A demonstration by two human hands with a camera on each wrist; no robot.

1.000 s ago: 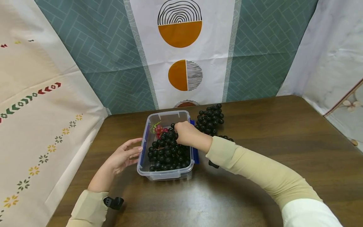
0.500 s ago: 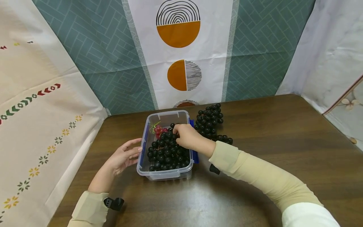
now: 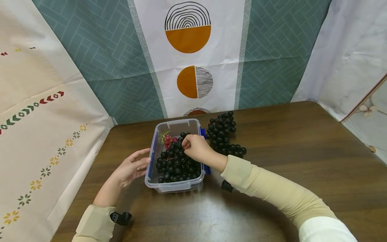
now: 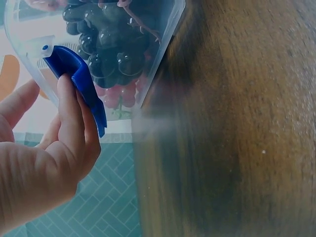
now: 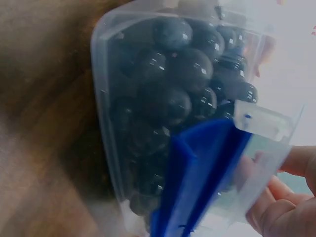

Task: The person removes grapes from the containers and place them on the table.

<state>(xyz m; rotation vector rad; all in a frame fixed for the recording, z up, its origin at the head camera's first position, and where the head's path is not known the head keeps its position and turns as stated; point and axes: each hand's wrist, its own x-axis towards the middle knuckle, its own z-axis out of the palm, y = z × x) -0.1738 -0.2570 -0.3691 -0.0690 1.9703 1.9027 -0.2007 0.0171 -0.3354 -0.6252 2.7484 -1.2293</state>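
Note:
A clear plastic container with blue side latches holds a heap of black grapes and a small bunch of red grapes with a green stem. My left hand rests its extended fingers against the container's left side; in the left wrist view they touch the blue latch, thumb apart. My right hand reaches over the right rim, its curled thumb and forefinger pinching at the upper part of the black grapes. The other right fingers show only dimly through the wall in the right wrist view.
More black grapes lie on the brown wooden table, just right of the container and partly behind the right wrist. A patterned cloth hangs along the table's back edge.
The right hand has shifted slightly left and down over the black grapes, and its thumb and forefinger show more clearly. The left hand and container stay in place.

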